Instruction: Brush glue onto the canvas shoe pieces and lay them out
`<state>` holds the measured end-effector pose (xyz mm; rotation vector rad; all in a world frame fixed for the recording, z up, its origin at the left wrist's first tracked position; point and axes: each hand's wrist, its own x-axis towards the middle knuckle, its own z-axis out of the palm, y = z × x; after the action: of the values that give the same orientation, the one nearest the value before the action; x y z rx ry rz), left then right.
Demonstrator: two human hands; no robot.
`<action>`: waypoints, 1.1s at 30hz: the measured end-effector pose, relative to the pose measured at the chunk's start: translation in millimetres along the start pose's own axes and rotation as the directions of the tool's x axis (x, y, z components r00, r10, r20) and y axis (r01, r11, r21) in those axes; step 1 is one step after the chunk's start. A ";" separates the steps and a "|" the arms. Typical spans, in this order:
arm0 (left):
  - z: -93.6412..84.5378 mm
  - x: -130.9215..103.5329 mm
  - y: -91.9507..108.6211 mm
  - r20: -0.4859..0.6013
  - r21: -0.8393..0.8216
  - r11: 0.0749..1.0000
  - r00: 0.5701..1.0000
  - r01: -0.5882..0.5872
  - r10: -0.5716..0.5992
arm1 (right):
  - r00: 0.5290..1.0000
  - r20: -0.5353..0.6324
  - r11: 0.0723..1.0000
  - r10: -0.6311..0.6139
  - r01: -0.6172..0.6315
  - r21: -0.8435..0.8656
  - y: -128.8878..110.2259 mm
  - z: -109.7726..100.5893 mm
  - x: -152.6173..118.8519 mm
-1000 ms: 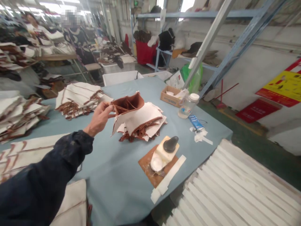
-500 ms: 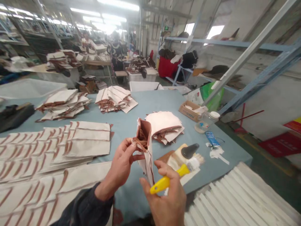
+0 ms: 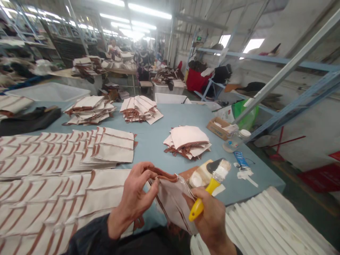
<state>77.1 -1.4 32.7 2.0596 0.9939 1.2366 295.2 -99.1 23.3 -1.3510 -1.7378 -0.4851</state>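
Between my hands is a cream fabric piece [image 3: 175, 202] with brown edging, its brown-lined top edge facing up. My left hand [image 3: 136, 194] pinches that top edge at its left corner. A yellow-handled brush [image 3: 204, 200] is held in my right hand [image 3: 211, 216], bristles pointing up and away; the same hand is at the right edge of the fabric piece. Just beyond the brush lies a pale container [image 3: 199, 176] with a dark part, on a brown piece. Behind it sits a pile of cream and brown pieces [image 3: 190, 138].
Overlapping rows of cream pieces [image 3: 66, 180] cover the left of the blue-grey table [image 3: 148, 141]. Two piles [image 3: 90, 108] stand at the back. A cardboard box [image 3: 219, 127], a clear jar [image 3: 235, 141] and a blue packet [image 3: 241, 159] are at the right. White strips [image 3: 268, 219] lie front right.
The fabric piece has come nearer and turned its broad side to view; its opening has narrowed. My right hand has moved right, with the brush more upright. The view has shifted left.
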 end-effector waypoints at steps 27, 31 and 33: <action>-23.2 0.2 26.8 0.666 -0.321 0.760 0.705 0.565 -0.243 | 0.806 0.175 0.557 0.565 -0.530 0.640 -17.0 -51.9 28.7; -25.4 8.9 29.1 0.630 -0.331 0.761 0.731 0.558 -0.263 | 0.720 0.149 0.457 0.677 -0.571 0.682 -21.4 -64.0 42.5; -25.9 11.9 30.3 0.626 -0.335 0.754 0.731 0.566 -0.271 | 0.712 0.125 0.467 0.691 -0.572 0.674 -21.4 -63.0 46.4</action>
<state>67.2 -7.7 72.6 1.4873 0.7102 0.5171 297.9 -125.4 99.9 -1.2276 -0.9559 0.4442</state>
